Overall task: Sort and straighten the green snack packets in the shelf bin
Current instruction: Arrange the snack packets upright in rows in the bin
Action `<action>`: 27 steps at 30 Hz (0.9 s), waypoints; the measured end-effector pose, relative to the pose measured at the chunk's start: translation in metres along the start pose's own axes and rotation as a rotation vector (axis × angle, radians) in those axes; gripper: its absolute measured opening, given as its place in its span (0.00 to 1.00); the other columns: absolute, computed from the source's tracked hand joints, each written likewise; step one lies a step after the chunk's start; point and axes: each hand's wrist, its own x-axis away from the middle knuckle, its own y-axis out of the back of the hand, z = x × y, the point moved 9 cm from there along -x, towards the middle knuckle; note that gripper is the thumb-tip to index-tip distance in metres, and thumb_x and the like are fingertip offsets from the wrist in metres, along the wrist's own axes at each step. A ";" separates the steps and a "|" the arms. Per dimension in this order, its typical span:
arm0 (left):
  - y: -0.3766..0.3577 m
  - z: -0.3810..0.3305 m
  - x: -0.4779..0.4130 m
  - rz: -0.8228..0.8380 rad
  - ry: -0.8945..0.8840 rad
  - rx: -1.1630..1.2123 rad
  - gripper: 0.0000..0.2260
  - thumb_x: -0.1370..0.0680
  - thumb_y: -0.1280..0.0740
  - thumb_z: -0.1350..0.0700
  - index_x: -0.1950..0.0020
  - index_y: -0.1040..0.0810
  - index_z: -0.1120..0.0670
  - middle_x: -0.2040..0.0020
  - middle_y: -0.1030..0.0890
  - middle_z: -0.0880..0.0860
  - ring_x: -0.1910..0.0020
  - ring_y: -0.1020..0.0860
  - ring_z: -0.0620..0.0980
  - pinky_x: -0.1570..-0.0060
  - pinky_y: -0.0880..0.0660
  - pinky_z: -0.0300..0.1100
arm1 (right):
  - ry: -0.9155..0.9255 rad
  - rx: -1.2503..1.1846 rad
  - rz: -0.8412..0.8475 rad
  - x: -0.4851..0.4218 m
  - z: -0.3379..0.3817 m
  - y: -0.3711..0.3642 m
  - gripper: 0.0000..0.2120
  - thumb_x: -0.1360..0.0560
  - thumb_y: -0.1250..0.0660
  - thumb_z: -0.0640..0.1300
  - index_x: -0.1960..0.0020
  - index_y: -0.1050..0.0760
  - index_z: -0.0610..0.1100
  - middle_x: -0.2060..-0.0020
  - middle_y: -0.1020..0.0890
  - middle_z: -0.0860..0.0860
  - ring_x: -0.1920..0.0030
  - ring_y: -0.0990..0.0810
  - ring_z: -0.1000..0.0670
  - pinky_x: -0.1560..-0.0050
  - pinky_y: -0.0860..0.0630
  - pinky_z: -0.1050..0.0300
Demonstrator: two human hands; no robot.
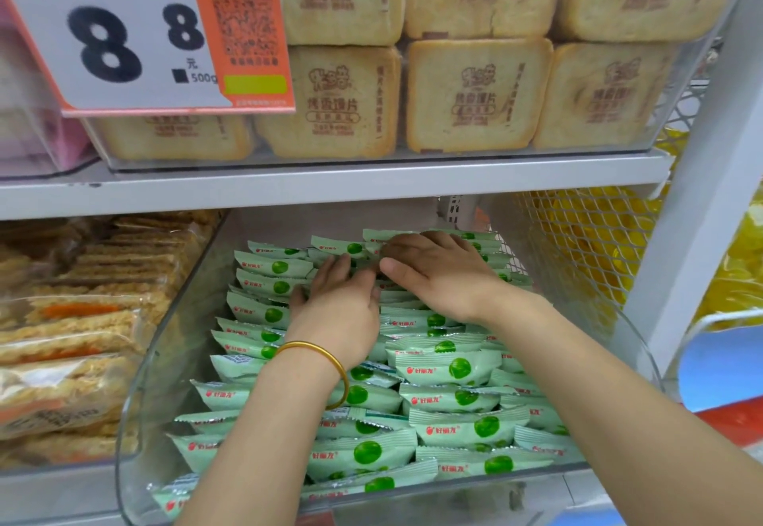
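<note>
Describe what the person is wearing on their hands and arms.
The left forearm and right forearm are bare, with no sleeves in view. The left hand and right hand wear no gloves, and no rings are visible. A plain, smooth gold bangle circles the left wrist.

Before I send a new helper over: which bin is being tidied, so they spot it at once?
Below the big price sign, one shelf down, sits a clear bin. It alone holds pale green packets with a green dot; brown crisp bars lie to its left, yellow packs behind mesh to its right.
</note>
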 end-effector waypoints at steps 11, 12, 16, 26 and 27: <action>0.017 0.001 0.005 -0.143 -0.014 0.077 0.21 0.18 0.47 0.50 0.24 0.43 0.47 0.23 0.47 0.49 0.24 0.51 0.48 0.26 0.53 0.55 | 0.239 0.021 -0.227 0.043 0.009 0.030 0.35 0.26 0.59 0.67 0.24 0.46 0.53 0.25 0.44 0.59 0.25 0.51 0.53 0.29 0.48 0.57; 0.025 0.000 0.008 -0.212 -0.037 0.122 0.23 0.19 0.44 0.49 0.24 0.43 0.48 0.23 0.45 0.50 0.24 0.50 0.49 0.26 0.51 0.54 | 0.259 0.014 -0.257 0.050 0.011 0.035 0.33 0.25 0.57 0.65 0.24 0.45 0.52 0.25 0.43 0.58 0.25 0.50 0.53 0.30 0.50 0.61; 0.057 -0.019 0.032 -0.428 -0.261 0.340 0.28 0.24 0.33 0.50 0.26 0.38 0.53 0.28 0.35 0.51 0.28 0.38 0.48 0.30 0.41 0.39 | 0.352 -0.028 -0.376 0.080 0.020 0.050 0.26 0.23 0.47 0.54 0.25 0.41 0.50 0.27 0.38 0.54 0.27 0.41 0.50 0.31 0.51 0.66; 0.072 -0.019 0.092 -0.347 -0.321 0.890 0.11 0.24 0.33 0.62 0.44 0.24 0.50 0.52 0.16 0.47 0.53 0.18 0.45 0.56 0.21 0.39 | 0.360 -0.821 -0.432 0.120 0.020 0.057 0.22 0.27 0.34 0.51 0.34 0.31 0.65 0.29 0.39 0.60 0.28 0.41 0.63 0.33 0.34 0.63; 0.069 -0.018 0.096 -0.309 -0.306 0.967 0.13 0.24 0.33 0.62 0.42 0.25 0.51 0.53 0.15 0.48 0.54 0.17 0.46 0.59 0.21 0.38 | 0.338 -0.949 -0.360 0.118 0.020 0.049 0.24 0.28 0.32 0.51 0.34 0.31 0.66 0.30 0.37 0.60 0.30 0.36 0.61 0.36 0.30 0.61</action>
